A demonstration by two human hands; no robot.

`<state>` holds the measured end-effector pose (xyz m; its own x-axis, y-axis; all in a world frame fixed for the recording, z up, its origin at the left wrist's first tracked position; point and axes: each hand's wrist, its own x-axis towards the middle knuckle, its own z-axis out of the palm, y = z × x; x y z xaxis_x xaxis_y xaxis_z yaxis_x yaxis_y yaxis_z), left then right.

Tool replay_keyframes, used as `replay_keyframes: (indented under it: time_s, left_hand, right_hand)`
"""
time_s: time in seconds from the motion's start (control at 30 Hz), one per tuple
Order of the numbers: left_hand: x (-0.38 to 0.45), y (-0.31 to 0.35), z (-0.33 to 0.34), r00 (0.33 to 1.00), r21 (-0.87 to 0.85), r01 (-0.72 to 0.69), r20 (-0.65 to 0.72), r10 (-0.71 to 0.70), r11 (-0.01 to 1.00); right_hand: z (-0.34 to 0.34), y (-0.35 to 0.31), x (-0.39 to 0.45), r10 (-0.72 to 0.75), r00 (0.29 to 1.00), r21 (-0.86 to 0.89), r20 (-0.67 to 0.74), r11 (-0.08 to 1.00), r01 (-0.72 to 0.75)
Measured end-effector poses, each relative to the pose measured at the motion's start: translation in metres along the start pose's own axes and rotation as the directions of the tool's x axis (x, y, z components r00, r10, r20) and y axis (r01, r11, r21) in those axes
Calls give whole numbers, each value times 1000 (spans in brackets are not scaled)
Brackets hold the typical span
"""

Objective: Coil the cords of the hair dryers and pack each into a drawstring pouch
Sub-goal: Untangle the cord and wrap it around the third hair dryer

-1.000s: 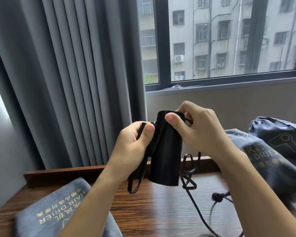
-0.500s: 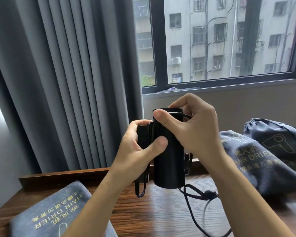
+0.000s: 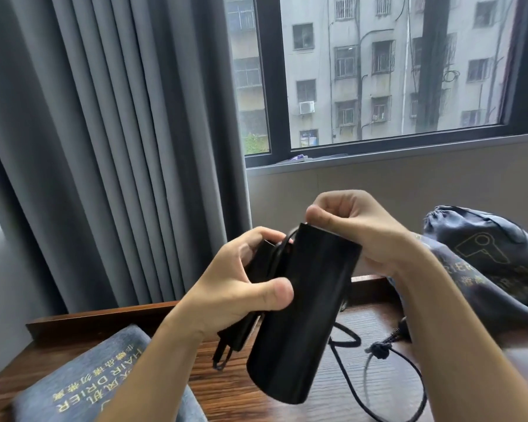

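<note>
1. The curtain (image 3: 104,132) and the window (image 3: 378,71) filled the back of the view; under them was a wooden table (image 3: 363,330).
2. Two filled pouches (image 3: 485,269) lay on the right of the table, one leaning on the other. A flat pouch (image 3: 83,382) lay at the near left, well apart from them.
3. The dryer (image 3: 302,324) was held in the air above the table, between both hands, with its barrel tilted and the open end toward the camera.
4. The left hand (image 3: 235,284) gripped the folded handle and some cord loops, with the thumb pressed on the barrel.
5. The right hand (image 3: 357,233) had its fingers curled at the upper end of the dryer. It seemed to pinch the cord there, but the cord itself was hidden.
6. The rest of the cord (image 3: 378,376) hung down and lay loose on the table, with a knot-like lump (image 3: 380,350) in it.
7. I judge that the coiling step was in hand and not finished. The next move called for taking up the loose cord in even turns, without letting the held loops slip.
</note>
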<state>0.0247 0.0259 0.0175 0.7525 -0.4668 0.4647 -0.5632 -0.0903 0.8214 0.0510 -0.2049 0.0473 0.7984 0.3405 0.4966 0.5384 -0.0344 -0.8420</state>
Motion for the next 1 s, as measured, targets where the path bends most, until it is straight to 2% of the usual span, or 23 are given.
replay_keyframes:
  time_s: [0.07,0.17,0.33,0.43,0.5,0.63,0.77,0.9,1.0]
  left_hand:
    - [1,1,1,993,-19,-30,-113,27,999]
    - [3,2,5,947,-108,-76,-318,38,991]
    - [4,18,-5,759,-208,-111,-649,-52,972]
    - [1,20,-25,632,-238,-148,-769,-93,960]
    - [0,21,-32,586,-269,-152,-799,-132,951]
    - [-2,23,-36,569,-288,-151,-807,-155,946]
    - [1,21,-30,558,-252,-157,-821,-124,955]
    - [2,20,-26,603,-411,-141,-757,-251,901]
    - [2,20,-25,626,-457,-146,-730,-276,878]
  right_hand:
    - [3,10,5,56,998,169,-1,984,-55]
    - [21,22,10,62,998,212,29,975,-67]
    - [62,28,14,1,997,111,80,994,-10]
    - [78,34,15,-35,988,84,153,996,23]
    - [88,34,13,-61,974,62,220,997,48]
    - [97,29,13,-84,969,119,234,991,57]
    - [102,32,13,-124,986,213,109,972,99]
    - [112,31,10,-157,985,216,66,966,139]
    - [114,30,10,-143,988,242,56,962,125]
